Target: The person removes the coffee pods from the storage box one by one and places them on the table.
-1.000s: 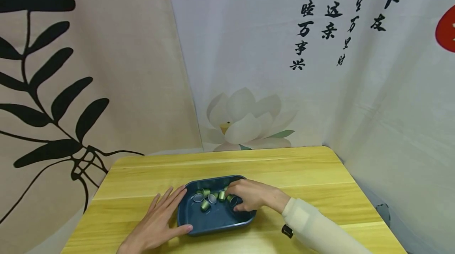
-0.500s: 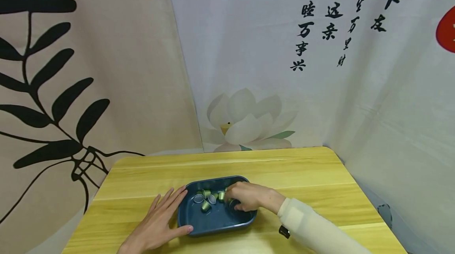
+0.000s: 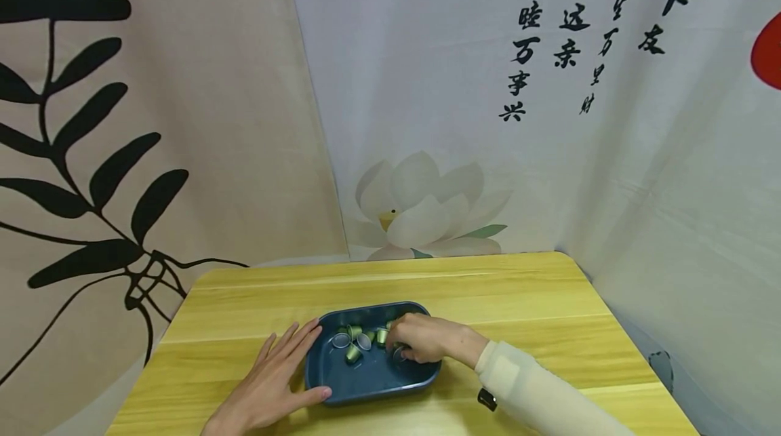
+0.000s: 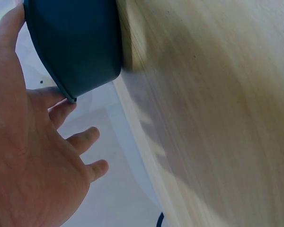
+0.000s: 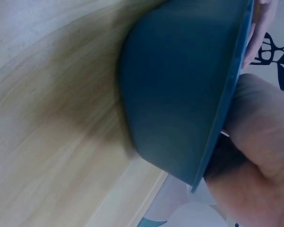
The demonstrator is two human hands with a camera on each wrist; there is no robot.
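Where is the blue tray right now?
The blue tray is on the wooden table, low and near the middle of the head view, with the left hand at its left end and the right hand dipping into its right.

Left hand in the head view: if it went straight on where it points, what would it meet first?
Most likely the blue tray: the left hand appears to touch its rim. The outer fingers might pass over the table instead; depth there is unclear.
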